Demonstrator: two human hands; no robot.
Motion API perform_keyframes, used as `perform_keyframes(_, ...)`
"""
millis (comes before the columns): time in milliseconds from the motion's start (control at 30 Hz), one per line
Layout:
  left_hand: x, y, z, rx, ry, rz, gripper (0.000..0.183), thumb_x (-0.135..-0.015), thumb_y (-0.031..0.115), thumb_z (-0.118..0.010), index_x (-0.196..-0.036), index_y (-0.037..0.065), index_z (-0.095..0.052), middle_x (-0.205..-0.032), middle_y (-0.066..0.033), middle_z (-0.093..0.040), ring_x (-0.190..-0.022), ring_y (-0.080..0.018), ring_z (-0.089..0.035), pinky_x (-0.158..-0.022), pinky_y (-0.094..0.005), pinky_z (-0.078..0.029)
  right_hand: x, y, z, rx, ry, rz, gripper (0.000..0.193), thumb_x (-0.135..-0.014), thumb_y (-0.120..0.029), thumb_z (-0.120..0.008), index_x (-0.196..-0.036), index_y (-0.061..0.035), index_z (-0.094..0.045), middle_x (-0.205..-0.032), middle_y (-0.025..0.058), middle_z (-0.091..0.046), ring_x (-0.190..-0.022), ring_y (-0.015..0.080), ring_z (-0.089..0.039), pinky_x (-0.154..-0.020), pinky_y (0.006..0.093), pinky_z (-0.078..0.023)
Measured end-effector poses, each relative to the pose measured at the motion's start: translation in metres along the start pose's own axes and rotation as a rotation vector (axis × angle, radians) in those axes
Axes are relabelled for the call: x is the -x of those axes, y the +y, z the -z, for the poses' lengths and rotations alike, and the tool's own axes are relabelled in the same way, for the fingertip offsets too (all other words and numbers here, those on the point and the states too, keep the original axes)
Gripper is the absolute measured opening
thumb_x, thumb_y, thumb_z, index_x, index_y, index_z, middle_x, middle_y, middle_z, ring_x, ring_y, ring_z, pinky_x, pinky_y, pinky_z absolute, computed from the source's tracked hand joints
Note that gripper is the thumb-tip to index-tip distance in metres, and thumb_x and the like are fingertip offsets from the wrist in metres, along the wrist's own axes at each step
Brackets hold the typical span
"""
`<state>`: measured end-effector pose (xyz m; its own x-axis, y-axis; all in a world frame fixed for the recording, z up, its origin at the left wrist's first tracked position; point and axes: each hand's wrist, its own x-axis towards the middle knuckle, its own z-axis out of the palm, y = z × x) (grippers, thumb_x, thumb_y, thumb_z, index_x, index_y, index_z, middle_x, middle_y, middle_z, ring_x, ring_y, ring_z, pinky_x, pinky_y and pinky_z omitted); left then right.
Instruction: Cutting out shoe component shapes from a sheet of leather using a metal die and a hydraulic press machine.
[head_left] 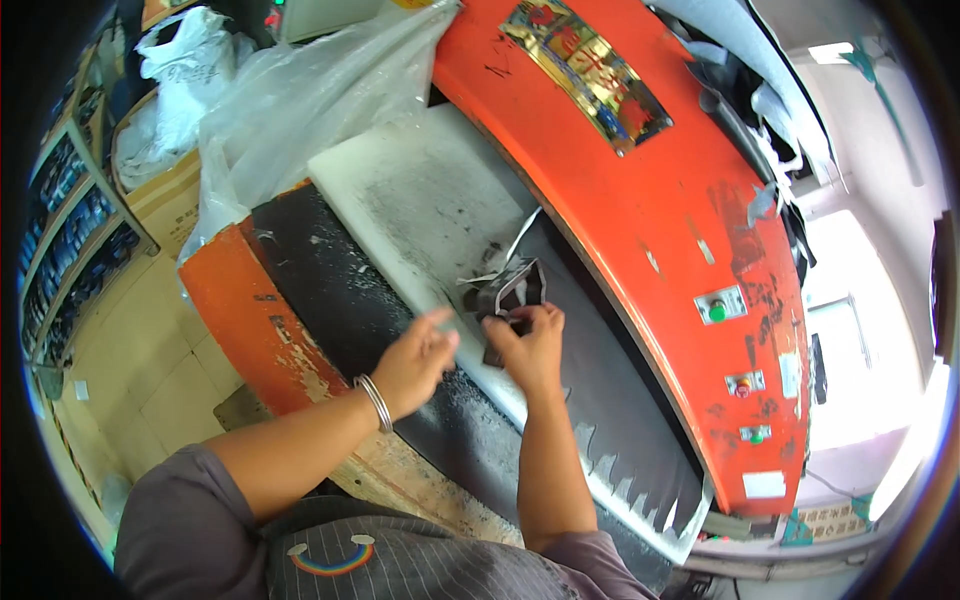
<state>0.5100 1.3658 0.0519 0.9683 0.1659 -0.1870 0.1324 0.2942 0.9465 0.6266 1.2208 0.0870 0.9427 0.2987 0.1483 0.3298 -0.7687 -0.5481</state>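
My right hand (532, 346) is closed on the near end of a small dark cutting die (520, 287), a metal frame with an open outline. The die is over the near edge of a black leather-like sheet (600, 370) on a white cutting board (400, 190). A notched row of cut-outs runs along the sheet's edge. Left of the die, my left hand (412, 362) is held above the board's near edge, fingers apart and slightly blurred, with nothing seen in it. Dark scraps (485, 275) and a thin pale strip (522, 235) lie beside the die.
The orange press head (640, 190) overhangs the board's far side and carries green and red buttons (717, 312). Clear plastic sheeting (300, 110) drapes at the far left. Shelves of dark dies (75, 240) stand on the left, near a cardboard box (165, 205) and a white sack (190, 70).
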Motion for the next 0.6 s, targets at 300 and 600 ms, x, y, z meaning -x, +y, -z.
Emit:
perform_keyframes(300,-0.016,-0.050,-0.018,0.028,-0.193,0.207,0.047,-0.096,0.045,-0.047,-0.119,0.004,-0.053,-0.096,-0.0058,-0.060,-0.084,-0.0148,-0.059,-0.078,-0.0267,-0.047,0.147,0.013,-0.003,-0.874,-0.417,-0.298,0.052,-0.078,-0.026,-0.072,-0.120,-0.0005,-0.055,-0.117,0.0101,-0.045,-0.112,0.0234,-0.044,-0.097,0.0354,-0.034)
perform_keyframes(600,-0.075,0.025,-0.041,-1.466,-0.097,-0.137,0.051,-0.078,0.037,-0.071,-0.113,0.004,-0.054,-0.117,-0.0146,-0.055,-0.115,-0.0267,-0.049,-0.093,-0.0394,-0.042,0.068,0.070,0.053,-0.099,0.070,-0.313,0.049,-0.067,-0.031,-0.076,-0.104,-0.0019,-0.062,-0.118,0.0161,-0.051,-0.108,0.0297,-0.051,-0.091,0.0373,-0.042)
